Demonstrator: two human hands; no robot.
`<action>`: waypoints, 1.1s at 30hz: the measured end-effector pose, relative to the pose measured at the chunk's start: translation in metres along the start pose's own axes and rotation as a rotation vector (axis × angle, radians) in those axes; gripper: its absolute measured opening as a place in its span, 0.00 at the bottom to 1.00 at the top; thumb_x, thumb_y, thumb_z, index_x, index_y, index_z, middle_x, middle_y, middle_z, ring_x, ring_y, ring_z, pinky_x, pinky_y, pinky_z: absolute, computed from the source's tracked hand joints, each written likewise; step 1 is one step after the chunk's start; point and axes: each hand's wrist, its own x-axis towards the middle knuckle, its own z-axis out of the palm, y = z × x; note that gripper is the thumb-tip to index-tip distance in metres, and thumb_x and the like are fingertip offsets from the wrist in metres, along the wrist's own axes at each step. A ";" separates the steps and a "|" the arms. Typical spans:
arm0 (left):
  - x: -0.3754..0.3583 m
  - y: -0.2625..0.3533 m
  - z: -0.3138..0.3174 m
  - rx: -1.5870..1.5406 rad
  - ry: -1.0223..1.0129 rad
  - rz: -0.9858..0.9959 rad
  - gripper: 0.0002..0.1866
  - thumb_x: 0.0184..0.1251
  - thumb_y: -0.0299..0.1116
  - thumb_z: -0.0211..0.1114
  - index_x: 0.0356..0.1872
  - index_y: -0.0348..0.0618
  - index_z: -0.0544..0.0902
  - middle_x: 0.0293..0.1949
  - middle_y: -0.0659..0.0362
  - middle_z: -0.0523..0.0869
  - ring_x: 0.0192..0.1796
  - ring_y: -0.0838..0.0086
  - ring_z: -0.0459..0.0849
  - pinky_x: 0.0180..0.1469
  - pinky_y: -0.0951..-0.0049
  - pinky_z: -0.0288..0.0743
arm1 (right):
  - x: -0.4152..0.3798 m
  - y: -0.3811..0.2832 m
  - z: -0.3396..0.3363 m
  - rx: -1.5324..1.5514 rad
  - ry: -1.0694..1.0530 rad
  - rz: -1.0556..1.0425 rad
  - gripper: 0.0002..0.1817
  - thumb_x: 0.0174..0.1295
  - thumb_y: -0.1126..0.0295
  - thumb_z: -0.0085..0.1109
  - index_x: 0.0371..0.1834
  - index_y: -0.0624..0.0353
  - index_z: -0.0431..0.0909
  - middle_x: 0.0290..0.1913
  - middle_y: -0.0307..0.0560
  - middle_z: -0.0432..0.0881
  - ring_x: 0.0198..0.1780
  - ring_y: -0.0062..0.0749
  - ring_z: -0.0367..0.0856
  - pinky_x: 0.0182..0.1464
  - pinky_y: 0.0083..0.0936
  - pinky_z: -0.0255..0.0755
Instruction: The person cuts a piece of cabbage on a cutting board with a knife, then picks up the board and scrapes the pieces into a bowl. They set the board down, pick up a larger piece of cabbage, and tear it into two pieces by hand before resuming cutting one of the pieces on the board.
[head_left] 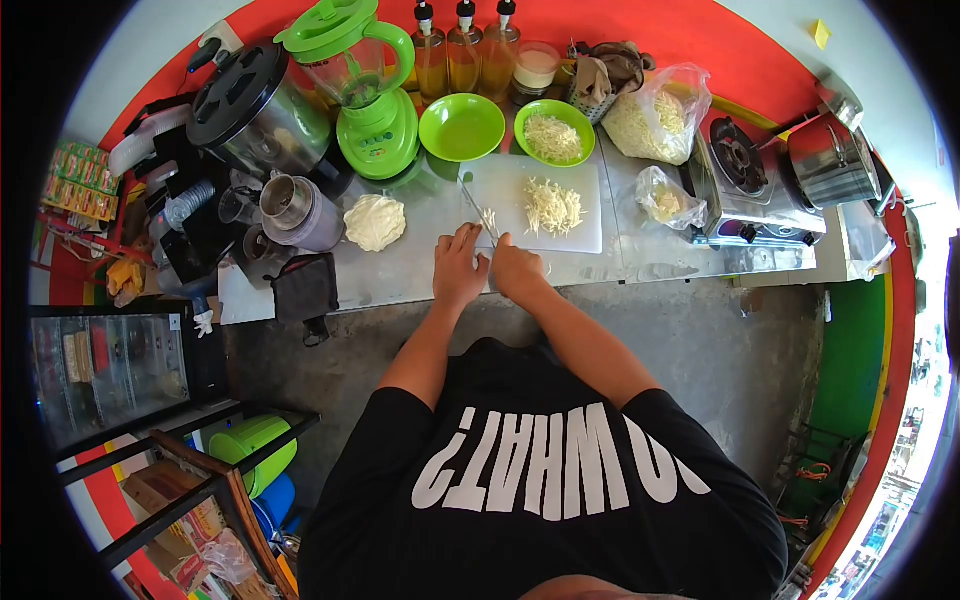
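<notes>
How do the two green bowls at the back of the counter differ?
The left bowl is bare inside, while the right bowl holds pale shreds. The left bowl stands beside the blender, the right bowl nearer the clear bag. Both are round and bright green.

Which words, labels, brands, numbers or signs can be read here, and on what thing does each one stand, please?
"WHAT?", upside down in this view, in big white letters on the black shirt; an "O" stands before it, and anything before that is cut off by the fold.
Too small or blurred to read: print on the green blender, the stacked packets and the cardboard box.
</notes>
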 end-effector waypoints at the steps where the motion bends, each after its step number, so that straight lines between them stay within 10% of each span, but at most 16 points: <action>1: 0.000 0.001 0.000 -0.003 -0.002 -0.007 0.27 0.58 0.29 0.65 0.63 0.44 0.79 0.65 0.60 0.78 0.55 0.56 0.76 0.64 0.57 0.71 | -0.002 0.000 0.004 0.014 0.004 0.027 0.23 0.66 0.72 0.60 0.59 0.70 0.64 0.44 0.63 0.89 0.47 0.54 0.91 0.50 0.42 0.84; 21: 0.003 0.000 -0.003 -0.015 -0.042 -0.047 0.27 0.58 0.31 0.65 0.63 0.46 0.78 0.66 0.62 0.78 0.57 0.58 0.75 0.63 0.58 0.69 | 0.007 0.002 0.007 0.016 -0.038 0.043 0.29 0.68 0.68 0.61 0.65 0.72 0.61 0.48 0.64 0.88 0.51 0.53 0.90 0.53 0.41 0.83; 33: 0.002 -0.002 -0.004 -0.109 0.003 -0.050 0.27 0.56 0.27 0.66 0.60 0.44 0.74 0.64 0.55 0.76 0.61 0.53 0.74 0.66 0.55 0.68 | -0.018 0.074 0.000 0.331 0.036 0.069 0.22 0.68 0.68 0.50 0.64 0.62 0.61 0.47 0.75 0.85 0.51 0.71 0.84 0.55 0.60 0.74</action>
